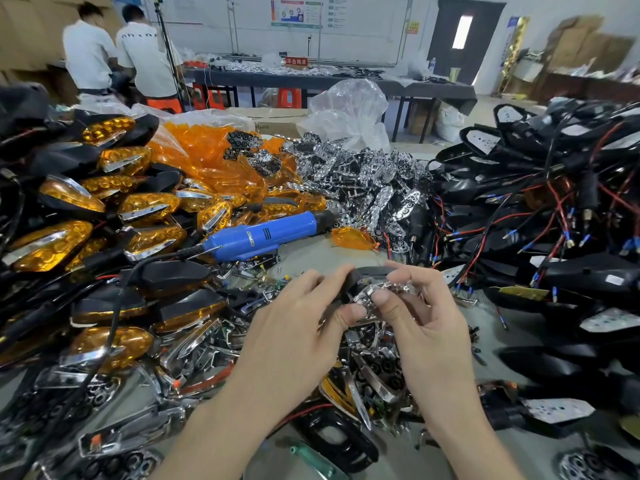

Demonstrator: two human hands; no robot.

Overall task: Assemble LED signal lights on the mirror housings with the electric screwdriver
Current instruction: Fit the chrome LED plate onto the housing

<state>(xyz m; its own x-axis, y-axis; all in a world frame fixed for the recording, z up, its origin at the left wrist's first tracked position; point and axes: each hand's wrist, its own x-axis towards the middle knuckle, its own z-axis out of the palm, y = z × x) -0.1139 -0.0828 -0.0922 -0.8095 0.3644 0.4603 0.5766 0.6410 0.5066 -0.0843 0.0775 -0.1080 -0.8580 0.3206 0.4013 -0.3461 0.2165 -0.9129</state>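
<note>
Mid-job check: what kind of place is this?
Probably a factory assembly floor: heaps of amber-lensed mirror housings, a pile of chrome reflectors, and a blue electric screwdriver lying among them.

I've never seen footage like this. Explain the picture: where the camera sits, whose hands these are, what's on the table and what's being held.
There is no machine here. One camera worn on a person's head looks forward and down at that person's own bare hands. The left hand and right hand together pinch a black housing, with both thumbs on a shiny chrome piece set in it. Beyond them a blue electric screwdriver lies untouched on the table. To the left are piled finished amber lights. Behind the screwdriver are loose orange lenses and a heap of chrome reflectors. On the right are more housings with red and black wires. Two other people stand at the back.
</note>
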